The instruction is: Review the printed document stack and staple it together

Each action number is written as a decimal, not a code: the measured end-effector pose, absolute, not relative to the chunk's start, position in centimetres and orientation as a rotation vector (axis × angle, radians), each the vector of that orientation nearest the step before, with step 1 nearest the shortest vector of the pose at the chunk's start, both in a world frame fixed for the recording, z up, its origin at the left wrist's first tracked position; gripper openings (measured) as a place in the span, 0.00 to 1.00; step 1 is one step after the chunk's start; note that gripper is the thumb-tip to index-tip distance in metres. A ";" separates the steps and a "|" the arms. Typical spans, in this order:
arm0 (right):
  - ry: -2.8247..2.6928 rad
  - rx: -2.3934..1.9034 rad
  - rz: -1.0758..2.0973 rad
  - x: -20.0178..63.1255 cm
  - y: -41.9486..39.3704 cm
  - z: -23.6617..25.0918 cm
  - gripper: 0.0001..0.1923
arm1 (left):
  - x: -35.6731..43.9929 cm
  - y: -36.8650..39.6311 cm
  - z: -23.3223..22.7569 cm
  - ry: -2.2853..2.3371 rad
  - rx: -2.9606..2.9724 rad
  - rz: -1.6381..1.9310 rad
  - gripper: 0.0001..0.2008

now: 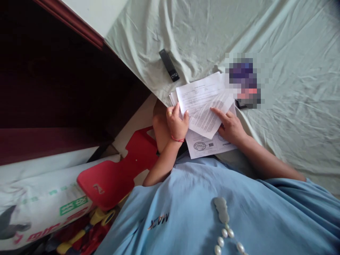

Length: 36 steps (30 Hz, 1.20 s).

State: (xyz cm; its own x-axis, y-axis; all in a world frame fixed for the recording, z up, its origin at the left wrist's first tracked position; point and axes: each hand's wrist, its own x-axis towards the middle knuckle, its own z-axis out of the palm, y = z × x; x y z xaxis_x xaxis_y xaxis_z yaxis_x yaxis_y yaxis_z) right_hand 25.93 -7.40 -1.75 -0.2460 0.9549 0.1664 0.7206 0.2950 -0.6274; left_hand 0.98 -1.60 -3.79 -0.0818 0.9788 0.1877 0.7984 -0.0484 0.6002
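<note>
A bed (278,42) covered by a pale green, creased sheet fills the far and right part of the scene; its dark wooden frame runs along the left edge. On the near edge of the bed lies a stack of printed papers (209,143), the bottom sheet bearing a round stamp on its near side. The top sheet (202,102) lies tilted across the stack, its near corner lifted slightly over the others.

The left hand (176,124) has its grip at the left edge of the papers: the thumb lies on the top sheet and the fingers curl around the stack's edge, pinching the papers between them. A ring sits on one finger and a red band circles the wrist. The right hand (231,127) rests flat on the right part of the stack, its grip spread, with the index finger stretched out and pressing on the top sheet. The papers thus lie between the two hands, touching both.

Farther left on the sheet lies a slim black device (169,65), well apart from the papers. A red plastic seat (117,173) stands on the floor near left.
</note>
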 end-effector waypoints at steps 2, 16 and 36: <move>-2.049 -1.496 0.581 25.9 -7.4 -1.8 0.35 | 1.0 -1.6 -3.8 1.913 1.893 0.852 0.25; -2.016 -1.436 0.594 26.0 -7.5 -2.3 0.35 | 0.8 -1.6 -4.2 1.893 1.836 1.004 0.15; -2.078 -1.425 0.512 26.0 -7.2 -2.7 0.26 | -0.7 -4.3 -0.5 0.897 2.317 1.005 0.04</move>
